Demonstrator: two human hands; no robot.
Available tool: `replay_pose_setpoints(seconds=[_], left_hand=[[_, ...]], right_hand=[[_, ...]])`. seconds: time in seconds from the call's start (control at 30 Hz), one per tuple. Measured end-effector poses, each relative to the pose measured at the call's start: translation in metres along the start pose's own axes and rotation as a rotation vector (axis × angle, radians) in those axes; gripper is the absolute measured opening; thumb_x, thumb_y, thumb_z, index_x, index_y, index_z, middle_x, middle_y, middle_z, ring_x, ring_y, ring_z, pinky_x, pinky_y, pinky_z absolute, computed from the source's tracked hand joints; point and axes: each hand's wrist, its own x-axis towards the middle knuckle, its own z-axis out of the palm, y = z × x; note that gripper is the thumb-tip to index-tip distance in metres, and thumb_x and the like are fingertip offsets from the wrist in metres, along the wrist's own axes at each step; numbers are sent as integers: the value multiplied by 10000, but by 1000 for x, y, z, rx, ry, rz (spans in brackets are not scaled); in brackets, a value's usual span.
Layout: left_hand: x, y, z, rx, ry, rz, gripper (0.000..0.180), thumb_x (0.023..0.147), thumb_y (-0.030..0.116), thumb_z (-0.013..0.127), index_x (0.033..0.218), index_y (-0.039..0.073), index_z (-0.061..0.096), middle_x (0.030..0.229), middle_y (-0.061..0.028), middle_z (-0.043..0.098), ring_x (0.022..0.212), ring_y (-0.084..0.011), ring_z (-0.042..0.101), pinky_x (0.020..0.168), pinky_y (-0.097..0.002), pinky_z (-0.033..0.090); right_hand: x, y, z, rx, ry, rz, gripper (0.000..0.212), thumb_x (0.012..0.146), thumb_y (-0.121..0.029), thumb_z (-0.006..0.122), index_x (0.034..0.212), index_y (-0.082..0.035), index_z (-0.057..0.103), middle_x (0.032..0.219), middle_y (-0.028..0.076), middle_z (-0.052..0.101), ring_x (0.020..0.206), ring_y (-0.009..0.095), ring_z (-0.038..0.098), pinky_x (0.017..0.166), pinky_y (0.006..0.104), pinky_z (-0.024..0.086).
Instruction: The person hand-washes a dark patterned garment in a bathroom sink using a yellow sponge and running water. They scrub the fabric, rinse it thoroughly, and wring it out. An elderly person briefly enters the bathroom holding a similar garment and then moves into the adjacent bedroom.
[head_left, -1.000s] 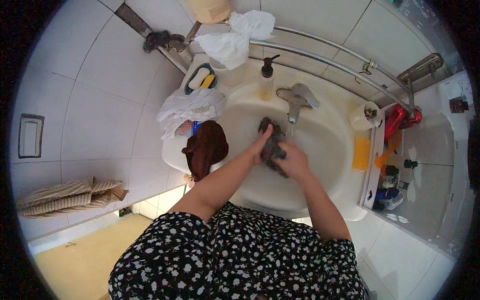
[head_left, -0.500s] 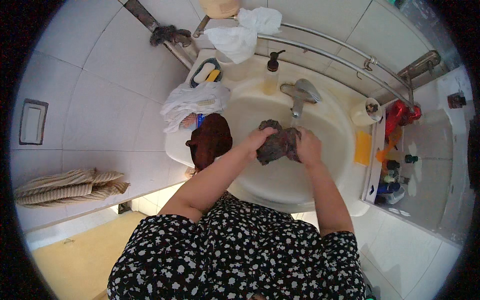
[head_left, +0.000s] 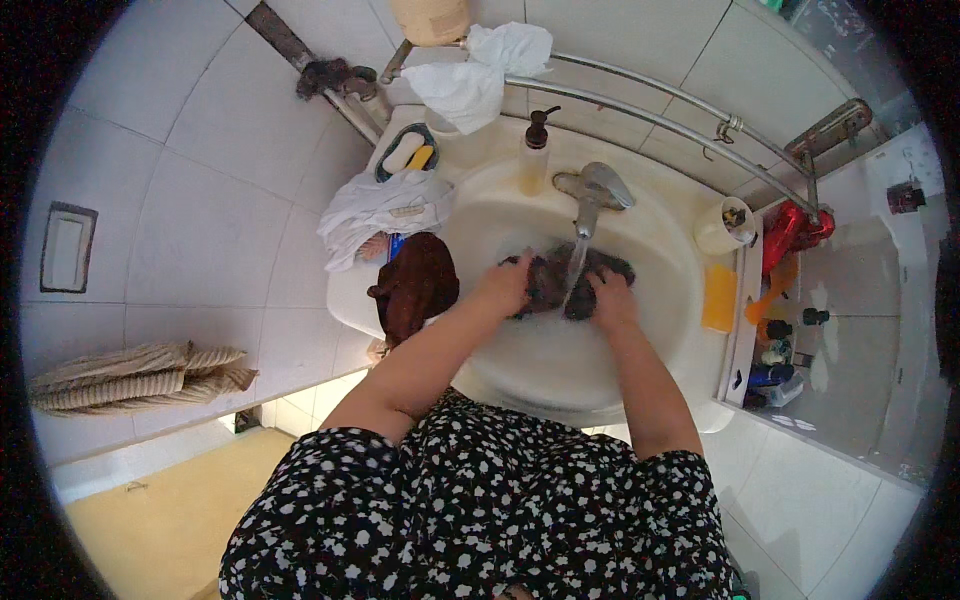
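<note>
A wet dark cloth (head_left: pixel 548 280) stretches between my two hands, low in the white sink (head_left: pixel 640 380). Water runs from the silver faucet (head_left: pixel 597 190) onto the middle of it. My left hand (head_left: pixel 508 284) is closed on the cloth's left end. At the other end, my right hand (head_left: pixel 610 296) grips it with the fingers bent over the top. The fingertips of both hands are partly hidden in the cloth. Left of the basin, a dark brown cloth (head_left: pixel 418 285) hangs over the rim, near my left forearm.
White cloths (head_left: pixel 385 210) lie on the left ledge beside a soap dish (head_left: pixel 405 152). A pump bottle (head_left: pixel 535 155) stands behind the basin. On the right are a white cup (head_left: pixel 722 228), a yellow bar (head_left: pixel 719 298) and a shelf of bottles (head_left: pixel 775 375). Metal rails (head_left: pixel 650 115) cross the back wall.
Both hands have lowered the cloth into the basin and spread it from a bunched shape. Water now pours visibly from the faucet onto it.
</note>
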Motion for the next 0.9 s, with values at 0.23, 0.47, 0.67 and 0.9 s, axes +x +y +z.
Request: replay_pose_setpoints(seconds=[0.23,0.47,0.67,0.9], left_hand=[[-33,-24,-107,-977,111,126,369,798,178,620,1137,58,534,983,-116,609,875,-245,609,748,-378,506],[-94,37,-186,-1926,0,219,251,819,154,597,1042,45,556,915,-58,594,824,-172,598,735,-313,509],[-131,89,-218,-1760,-17,559,299,825,139,581,1103,38,537,915,-62,590,821,-179,605,727,-304,511],[-163,117,-237,-1841,22,579,281,807,142,599,1066,50,543,850,-25,567,768,-128,580,687,-269,497]], right_hand=[[-67,11,-61,227,303,16,529,656,-36,664,1154,-163,537,1233,116,474,1070,285,505,846,417,453],[-102,43,-106,-71,301,122,596,661,-91,673,1223,-120,475,1183,106,499,1031,281,513,846,391,424],[-84,15,-68,430,270,-278,1102,454,-273,846,1349,-37,249,1315,189,371,1213,355,358,1006,414,303],[-15,-94,-26,874,352,-396,784,614,-268,800,1250,-52,396,1181,102,500,1138,234,433,976,338,322]])
